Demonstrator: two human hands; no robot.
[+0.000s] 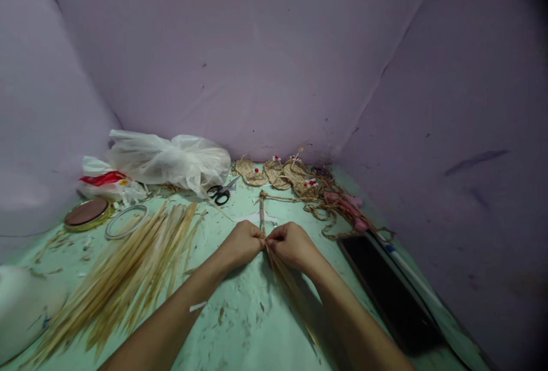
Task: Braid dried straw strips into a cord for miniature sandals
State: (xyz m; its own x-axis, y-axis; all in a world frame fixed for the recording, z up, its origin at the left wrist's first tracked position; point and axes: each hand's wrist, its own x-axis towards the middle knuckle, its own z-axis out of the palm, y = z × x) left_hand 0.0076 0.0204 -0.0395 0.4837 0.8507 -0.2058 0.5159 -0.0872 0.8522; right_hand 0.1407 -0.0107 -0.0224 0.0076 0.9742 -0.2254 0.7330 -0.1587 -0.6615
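My left hand (pixel 243 244) and my right hand (pixel 291 244) meet knuckle to knuckle in the middle of the pale green table (pixel 240 325). Both are closed in a pinch on a thin straw cord (pixel 261 211) that runs away from them toward the back. Loose straw strands (pixel 295 291) trail from the pinch back under my right forearm. A big bundle of dry straw (pixel 128 274) lies to the left of my left arm.
Black scissors (pixel 221 192) lie behind the hands, beside a clear plastic bag (pixel 171 160). Several small woven straw sandals (pixel 278 174) and tangled twine with pink bits (pixel 342 205) sit at the back right. A dark tablet (pixel 385 285) lies right; a round lid (pixel 87 213) and ring (pixel 126 221) left.
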